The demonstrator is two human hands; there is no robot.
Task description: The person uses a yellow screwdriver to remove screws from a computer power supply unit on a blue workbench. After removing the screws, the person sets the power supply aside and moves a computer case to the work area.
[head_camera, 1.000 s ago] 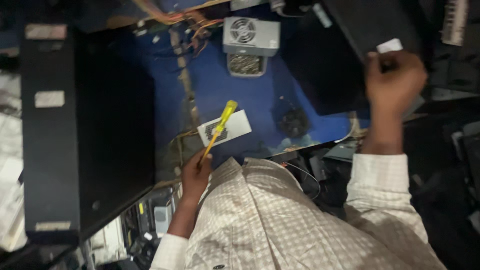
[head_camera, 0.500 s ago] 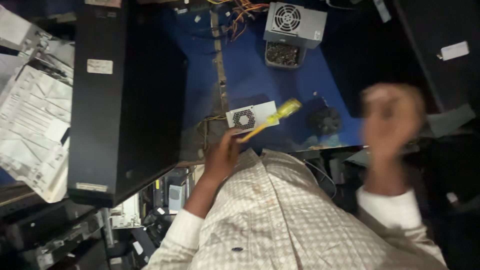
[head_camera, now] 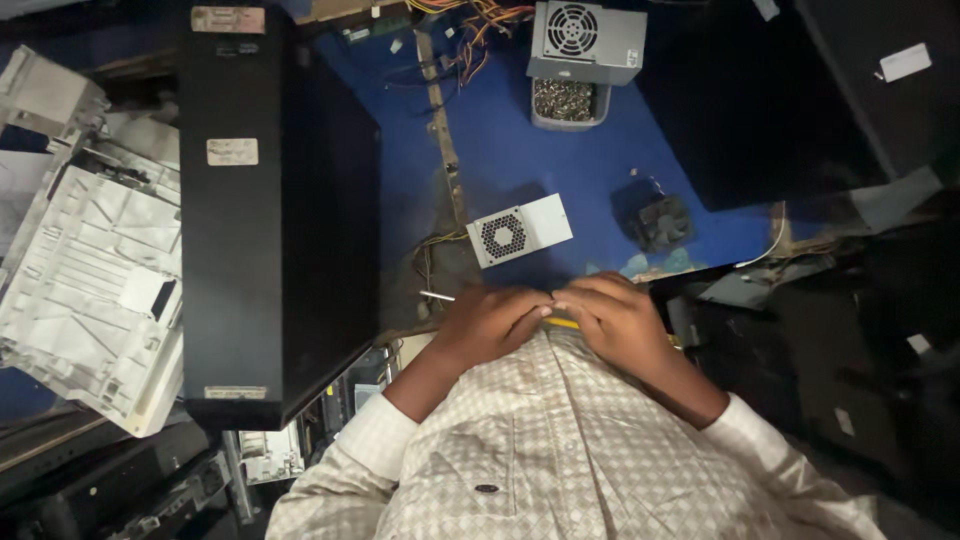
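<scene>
My left hand (head_camera: 488,325) and my right hand (head_camera: 618,322) meet in front of my chest, fingertips touching. Both close on a yellow-handled screwdriver (head_camera: 562,322). A sliver of its yellow handle shows between the hands, and its thin metal shaft sticks out past my left hand. Just beyond the hands, a small grey power supply unit (head_camera: 520,230) with a round fan grille lies on the blue surface (head_camera: 520,150).
A tall black computer case (head_camera: 275,210) lies at the left, with a white plastic printer part (head_camera: 90,290) beside it. Farther off sit a second power supply (head_camera: 585,40), a tray of screws (head_camera: 563,100) and loose coloured wires. A black fan (head_camera: 660,222) lies at the right, near dark cases.
My right hand has come down from the black case at the upper right to join my left hand. The screwdriver has dropped from pointing up-right to lying level between both hands.
</scene>
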